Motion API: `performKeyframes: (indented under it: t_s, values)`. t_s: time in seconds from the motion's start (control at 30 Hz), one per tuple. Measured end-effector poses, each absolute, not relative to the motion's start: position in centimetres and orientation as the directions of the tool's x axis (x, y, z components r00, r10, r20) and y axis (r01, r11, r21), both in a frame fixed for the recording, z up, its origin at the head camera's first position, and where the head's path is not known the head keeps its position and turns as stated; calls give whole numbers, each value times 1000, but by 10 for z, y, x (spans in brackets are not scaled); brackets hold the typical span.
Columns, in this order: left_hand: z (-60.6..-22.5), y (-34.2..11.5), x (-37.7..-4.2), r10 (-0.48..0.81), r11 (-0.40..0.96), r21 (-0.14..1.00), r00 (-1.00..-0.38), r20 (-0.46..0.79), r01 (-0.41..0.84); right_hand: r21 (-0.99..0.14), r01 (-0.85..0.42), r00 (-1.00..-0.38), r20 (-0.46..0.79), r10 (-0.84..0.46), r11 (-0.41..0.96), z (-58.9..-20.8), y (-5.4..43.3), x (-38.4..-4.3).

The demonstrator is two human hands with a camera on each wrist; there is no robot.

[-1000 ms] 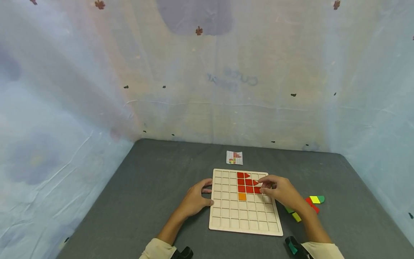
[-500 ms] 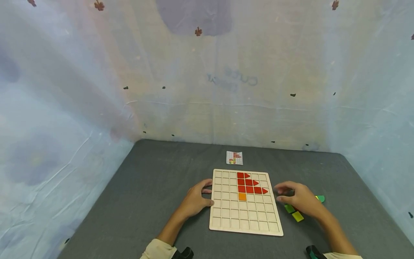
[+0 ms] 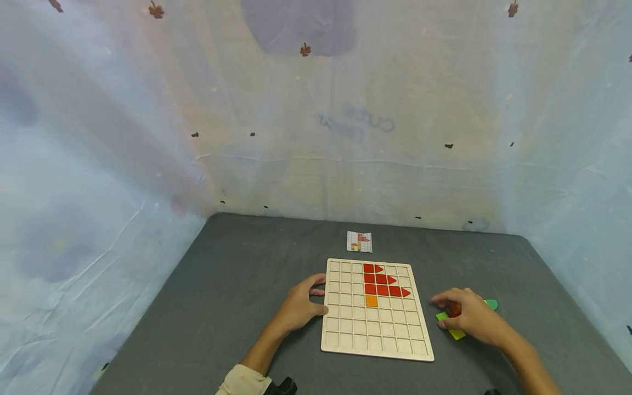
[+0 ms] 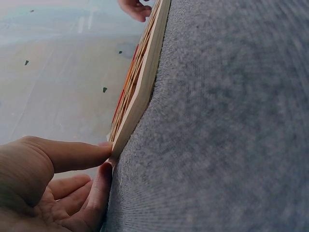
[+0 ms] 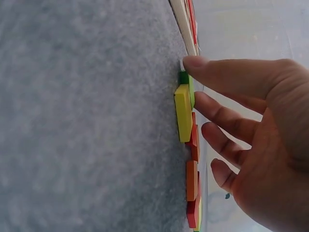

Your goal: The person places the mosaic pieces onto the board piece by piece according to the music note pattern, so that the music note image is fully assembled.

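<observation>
Grid board (image 3: 373, 328), part-filled: three red rows (image 3: 381, 279) and one orange square (image 3: 371, 300) laid in; left hand (image 3: 299, 302), loosely spread, touches its left edge; right hand (image 3: 469, 311), fingers parted, apparently holding nothing, is at the loose pieces (image 3: 457, 334) right of it, unplaced.

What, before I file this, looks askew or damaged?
Nothing stands out: the wooden board looks intact, its red pieces and orange square sit in grid cells; loose pieces lie beside it, partly behind the right hand.
</observation>
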State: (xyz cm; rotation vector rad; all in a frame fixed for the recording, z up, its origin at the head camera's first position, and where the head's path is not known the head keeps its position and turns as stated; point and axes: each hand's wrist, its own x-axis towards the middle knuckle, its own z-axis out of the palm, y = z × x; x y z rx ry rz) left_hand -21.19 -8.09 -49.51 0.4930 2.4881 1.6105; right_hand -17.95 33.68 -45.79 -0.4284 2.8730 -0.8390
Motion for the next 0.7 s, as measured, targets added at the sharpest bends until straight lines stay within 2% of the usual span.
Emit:
performKeyframes:
  t_s: [0.37, 0.7]
  values:
    - [-495, -79, -212, 337, 388, 901, -940, 58, 195, -543, -189, -959, -78, -273, 818, -458, 341, -172]
    - [-496, -80, -212, 340, 379, 905, -939, 56, 191, -499, -268, -955, 23, -296, 824, -464, 346, -167]
